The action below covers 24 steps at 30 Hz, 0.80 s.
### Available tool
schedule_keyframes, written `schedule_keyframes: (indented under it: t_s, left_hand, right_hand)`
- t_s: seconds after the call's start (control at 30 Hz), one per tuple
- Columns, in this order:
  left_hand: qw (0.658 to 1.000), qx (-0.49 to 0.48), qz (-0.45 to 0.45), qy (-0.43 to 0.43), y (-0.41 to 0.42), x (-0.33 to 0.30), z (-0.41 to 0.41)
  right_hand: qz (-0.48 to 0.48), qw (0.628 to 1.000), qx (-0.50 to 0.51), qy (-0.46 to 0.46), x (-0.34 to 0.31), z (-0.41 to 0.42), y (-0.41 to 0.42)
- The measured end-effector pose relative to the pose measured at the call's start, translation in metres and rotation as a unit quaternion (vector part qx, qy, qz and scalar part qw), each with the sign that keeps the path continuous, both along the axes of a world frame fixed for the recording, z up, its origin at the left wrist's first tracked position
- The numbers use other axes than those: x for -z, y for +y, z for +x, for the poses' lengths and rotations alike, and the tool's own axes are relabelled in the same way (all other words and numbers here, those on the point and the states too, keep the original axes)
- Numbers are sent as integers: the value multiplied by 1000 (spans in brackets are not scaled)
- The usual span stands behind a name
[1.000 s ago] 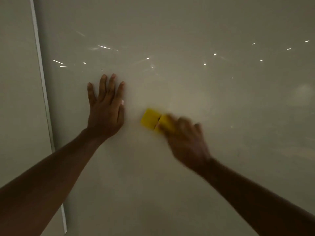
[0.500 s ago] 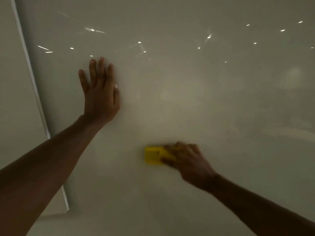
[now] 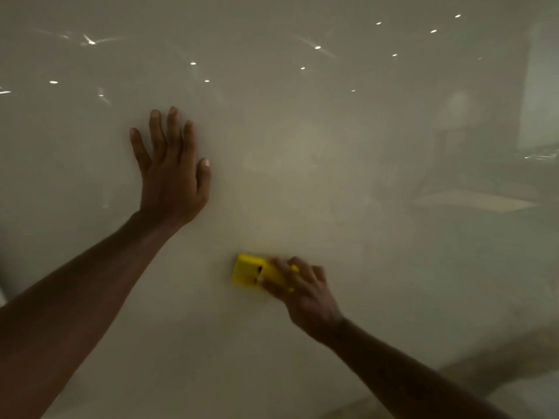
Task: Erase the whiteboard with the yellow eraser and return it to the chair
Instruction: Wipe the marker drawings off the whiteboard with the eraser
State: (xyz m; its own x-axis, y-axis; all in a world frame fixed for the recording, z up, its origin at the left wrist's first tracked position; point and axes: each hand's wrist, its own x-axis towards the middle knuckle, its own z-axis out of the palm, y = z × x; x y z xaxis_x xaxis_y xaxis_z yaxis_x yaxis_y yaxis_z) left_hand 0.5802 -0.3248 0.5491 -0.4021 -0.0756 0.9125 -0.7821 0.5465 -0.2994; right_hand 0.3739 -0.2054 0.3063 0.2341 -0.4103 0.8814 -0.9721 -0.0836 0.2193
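The glossy whiteboard (image 3: 332,176) fills almost the whole view and shows no visible writing. My right hand (image 3: 302,293) presses the yellow eraser (image 3: 246,272) flat against the board, below and to the right of centre; my fingers cover the eraser's right half. My left hand (image 3: 172,173) rests flat on the board with its fingers spread, up and to the left of the eraser, holding nothing. The chair is out of view.
Small bright light reflections dot the upper part of the board. Dim reflections of a room show on the right side. The board's lower edge runs across the bottom right corner (image 3: 499,358).
The right hand swept the eraser downward from beside the left hand to a spot below it. The view has shifted, so the board's left frame edge has left the picture.
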Motion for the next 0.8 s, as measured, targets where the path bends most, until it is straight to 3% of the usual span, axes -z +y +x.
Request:
schedule_keyframes:
  t_s: [0.1, 0.2, 0.27, 0.33, 0.4, 0.47, 0.57, 0.67, 0.73, 0.8]
  left_hand:
    - [1000, -5, -1, 1, 3, 0, -17]
    - [1000, -13, 0, 17, 3, 1, -31]
    - [1000, -14, -1, 21, 5, 2, -39]
    - [1000, -11, -4, 11, 9, 3, -50]
    - [1000, -5, -6, 1, 14, 4, -64]
    - [1000, -3, -8, -5, 19, 5, -80]
    - [1000, 7, -11, -15, 27, 3, -106]
    - [999, 23, -25, -25, 36, 0, -138]
    - [999, 27, -32, -24, 39, -4, -156]
    - [998, 31, -38, -25, 42, -8, -174]
  right_hand:
    - [34, 999, -24, 34, 3, -43, 12]
    - [-55, 992, 42, -103, -41, -113, 25]
    - [-143, 953, 74, -255, -76, -159, 36]
    - [-183, 890, 92, -406, -101, -186, 39]
    - [-207, 848, 106, -476, -109, -183, 34]
    - [-206, 880, 92, -418, -94, -156, 28]
    - [-108, 980, 2, -165, -33, -113, 21]
    - [24, 998, -44, 43, 1, -117, 31]
    - [31, 995, -50, 77, -15, -143, 34]
    - [-8, 999, -39, 34, -50, -179, 38]
